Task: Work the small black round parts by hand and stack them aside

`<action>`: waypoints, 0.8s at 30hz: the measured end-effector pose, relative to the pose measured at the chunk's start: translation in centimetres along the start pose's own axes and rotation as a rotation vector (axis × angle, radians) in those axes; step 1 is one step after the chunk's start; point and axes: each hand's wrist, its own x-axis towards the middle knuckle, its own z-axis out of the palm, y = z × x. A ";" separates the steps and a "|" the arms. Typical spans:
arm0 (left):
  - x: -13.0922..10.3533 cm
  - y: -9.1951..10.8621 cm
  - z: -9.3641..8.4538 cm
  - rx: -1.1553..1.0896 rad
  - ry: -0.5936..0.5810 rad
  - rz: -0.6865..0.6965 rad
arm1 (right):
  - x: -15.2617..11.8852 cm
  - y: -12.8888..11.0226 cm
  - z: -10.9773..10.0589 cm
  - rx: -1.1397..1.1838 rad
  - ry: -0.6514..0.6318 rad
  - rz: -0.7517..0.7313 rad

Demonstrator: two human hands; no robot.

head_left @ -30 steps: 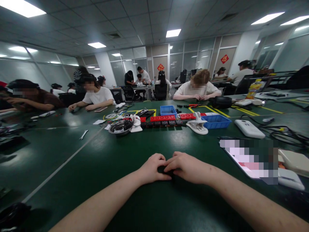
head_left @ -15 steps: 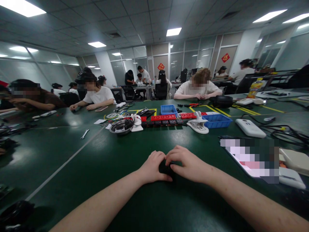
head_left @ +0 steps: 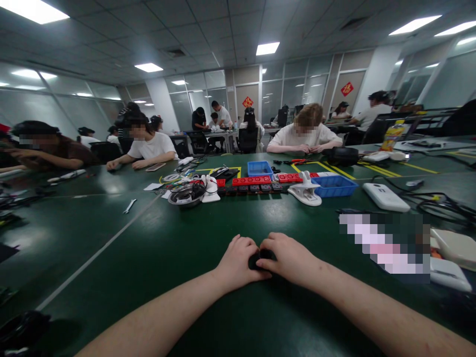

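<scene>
Green table [head_left: 178,238], head view, the only one. Both hands are together over bare tabletop at the near side, forearms coming in from either side.

Left hand [head_left: 238,263]: fingers curled, thumb reaching under toward the right; reads as a pinch on a small dark part [head_left: 254,261]. Right hand [head_left: 288,255]: fingers bent, thumb and index tips up against the left's fingertips. Can't tell if it grips the part too, contact is hidden.

Part sits in the pocket between the two hands, low over the table. Mostly covered, dark on dark, so shape and type are not readable. Can't tell if it touches the tabletop.

Step in hand, my read: close two-handed fingertip work on that part, left steadying, right fiddling. Next move calls for a firm left hold and small fingertip motions from the right; covered as it is, feel counts more than sight.

Nothing else is within the fingers' grasp. Beyond: red strip [head_left: 252,180], white clip [head_left: 305,193], blue bin [head_left: 334,186], metal bowl [head_left: 184,197] with cables. Wrench [head_left: 129,206] well off to the left, white box [head_left: 386,197] to the right.
</scene>
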 end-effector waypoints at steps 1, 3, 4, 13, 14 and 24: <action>0.0 0.0 0.0 -0.007 -0.002 0.003 | 0.0 0.1 0.0 0.016 -0.006 0.000; 0.0 0.0 0.0 -0.023 -0.005 0.012 | 0.0 0.1 0.0 0.038 -0.005 -0.007; 0.1 0.0 0.0 -0.030 -0.007 0.018 | 0.0 0.1 0.0 0.040 0.001 -0.011; 0.2 -0.7 -0.5 -0.112 -0.065 0.104 | -0.5 0.4 -1.8 0.062 -0.082 -0.314; 0.3 -0.8 -0.6 -0.126 -0.087 0.131 | -0.6 0.4 -1.9 0.083 -0.098 -0.346; 0.4 -1.2 -0.8 -0.130 -0.169 0.244 | -0.4 0.1 -0.9 0.144 -0.096 -0.457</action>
